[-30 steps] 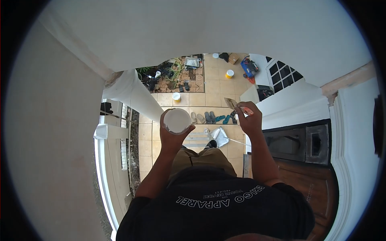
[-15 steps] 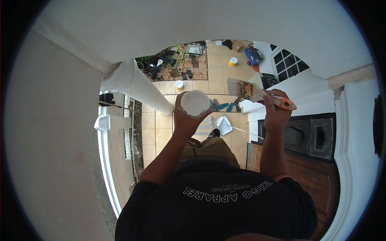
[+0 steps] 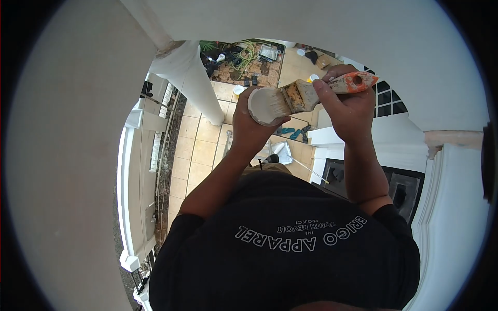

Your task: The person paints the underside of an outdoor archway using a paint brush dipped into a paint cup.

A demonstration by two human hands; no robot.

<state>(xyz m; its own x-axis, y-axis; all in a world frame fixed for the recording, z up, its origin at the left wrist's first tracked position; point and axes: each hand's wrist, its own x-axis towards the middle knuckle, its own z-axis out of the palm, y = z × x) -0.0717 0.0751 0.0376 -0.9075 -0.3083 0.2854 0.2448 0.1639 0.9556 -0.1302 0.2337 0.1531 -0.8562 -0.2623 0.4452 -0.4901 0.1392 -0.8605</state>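
My left hand [image 3: 248,129] is wrapped round a small round tub of white paint [image 3: 262,106], its mouth facing up toward me. In my right hand [image 3: 348,103] is a wide flat paintbrush [image 3: 301,97], gripped by its worn handle with an orange end. The brush lies nearly level and points left. Its pale bristles overlap the tub's mouth, right at the white paint. Dried paint coats the metal band and the handle.
A white ceiling [image 3: 311,26] curves close overhead, and a white wall [image 3: 62,155] fills the left. Beyond my hands stands a white column [image 3: 199,96]. On the tiled floor below are a paint tray [image 3: 281,154], sandals [image 3: 293,133] and a coiled hose [image 3: 246,57].
My right hand has brought the paintbrush left and up, so its bristles now overlap the tub. The tub has risen slightly in view, and the camera view has shifted.
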